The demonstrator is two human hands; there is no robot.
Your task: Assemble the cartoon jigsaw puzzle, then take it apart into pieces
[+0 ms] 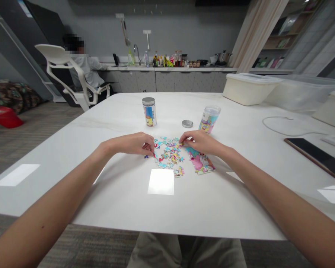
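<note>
A heap of small colourful puzzle pieces (pixel 169 153) lies on the white table (pixel 128 201) between my hands. My left hand (pixel 135 144) rests at the heap's left edge, fingers curled and pinched on a small piece. My right hand (pixel 199 142) sits at the heap's right edge, fingers curled and pinching a piece at the top of the pile. Under and beside my right hand lies a partly assembled pink puzzle section (pixel 202 163). A lone blue piece (pixel 146 156) lies just below my left hand.
A capped puzzle tube (pixel 149 111) stands behind the heap, an uncapped tube (pixel 209 119) to its right, with a round lid (pixel 187 123) between. White bins (pixel 248 88), a cable (pixel 279 128) and a dark phone (pixel 316 158) lie at the right. A person sits in a white chair (pixel 69 74) far left.
</note>
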